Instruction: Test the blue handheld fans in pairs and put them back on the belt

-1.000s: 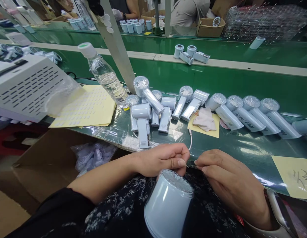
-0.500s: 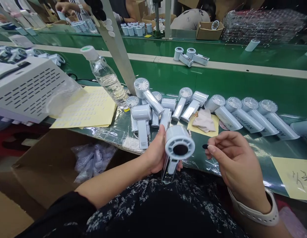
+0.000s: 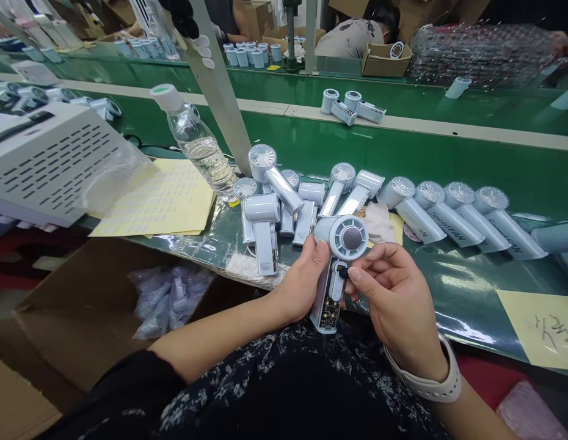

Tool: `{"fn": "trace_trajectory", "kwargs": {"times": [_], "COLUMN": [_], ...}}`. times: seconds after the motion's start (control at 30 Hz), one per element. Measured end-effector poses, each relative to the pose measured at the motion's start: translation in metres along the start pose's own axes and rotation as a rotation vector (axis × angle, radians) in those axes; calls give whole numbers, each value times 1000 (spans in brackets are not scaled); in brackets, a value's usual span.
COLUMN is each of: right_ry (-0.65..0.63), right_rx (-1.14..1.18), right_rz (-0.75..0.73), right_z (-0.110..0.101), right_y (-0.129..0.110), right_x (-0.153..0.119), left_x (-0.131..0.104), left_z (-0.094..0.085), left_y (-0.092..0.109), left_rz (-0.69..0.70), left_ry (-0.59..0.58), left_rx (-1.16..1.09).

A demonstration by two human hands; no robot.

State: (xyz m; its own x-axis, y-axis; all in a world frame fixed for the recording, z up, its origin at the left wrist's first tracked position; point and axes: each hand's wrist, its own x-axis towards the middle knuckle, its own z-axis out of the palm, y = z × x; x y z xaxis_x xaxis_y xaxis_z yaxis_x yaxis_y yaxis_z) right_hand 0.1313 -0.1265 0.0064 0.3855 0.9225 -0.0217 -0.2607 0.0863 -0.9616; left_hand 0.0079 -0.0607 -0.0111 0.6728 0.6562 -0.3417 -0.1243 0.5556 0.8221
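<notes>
From the head camera, I look down on the handheld fan (image 3: 335, 288) in front of my body, near the front edge of the green surface (image 3: 449, 275). It is roughly upright, with the round head above the handle and the ringed end facing me.

My left hand (image 3: 298, 286) is wrapped around it from the side, thumb lying by the head. My right hand (image 3: 398, 299) is nearly closed, with a small black piece (image 3: 343, 272) pinched between thumb and finger. I have that piece at the top of the handle, just under the head; I cannot tell whether it touches the handle or sits in place.

As far as I can judge, this fan is partly assembled. A dark round disc (image 3: 352, 238) is in the middle of the ringed end, but the handle front is uncovered, its circuit board (image 3: 330, 313) bare. That makes the black piece look not yet settled, and the handle unfinished.

Beyond my hands there is a jumbled cluster of fans (image 3: 284, 188), some lying across others. To the right a neat slanted row of fans (image 3: 460, 225) shows smooth handle sides, some lettered "Speed FAN"; whether their other sides are covered is hidden from me. A pale cloth (image 3: 380, 223) lies between the two groups, and a water bottle (image 3: 199, 150) leans to the left.
</notes>
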Motion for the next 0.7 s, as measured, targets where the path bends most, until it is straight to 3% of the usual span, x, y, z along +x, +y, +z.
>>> {"fn": "trace_trajectory", "kwargs": {"times": [0.17, 0.33, 0.57, 0.7], "right_ry": [61, 36, 80, 38], "right_rx": [-136, -96, -105, -27], "right_rz": [-49, -73, -43, -48], "right_z": [3, 4, 5, 3], "right_y": [-1, 0, -2, 0], "right_x": [-3, -3, -5, -4], "left_x": [-4, -3, -8, -8], "left_z": [-5, -5, -1, 2], "left_y": [4, 1, 10, 9], "left_rz": [240, 121, 275, 200], "left_ry": [90, -57, 86, -36], "left_rx": [273, 122, 305, 156]}}
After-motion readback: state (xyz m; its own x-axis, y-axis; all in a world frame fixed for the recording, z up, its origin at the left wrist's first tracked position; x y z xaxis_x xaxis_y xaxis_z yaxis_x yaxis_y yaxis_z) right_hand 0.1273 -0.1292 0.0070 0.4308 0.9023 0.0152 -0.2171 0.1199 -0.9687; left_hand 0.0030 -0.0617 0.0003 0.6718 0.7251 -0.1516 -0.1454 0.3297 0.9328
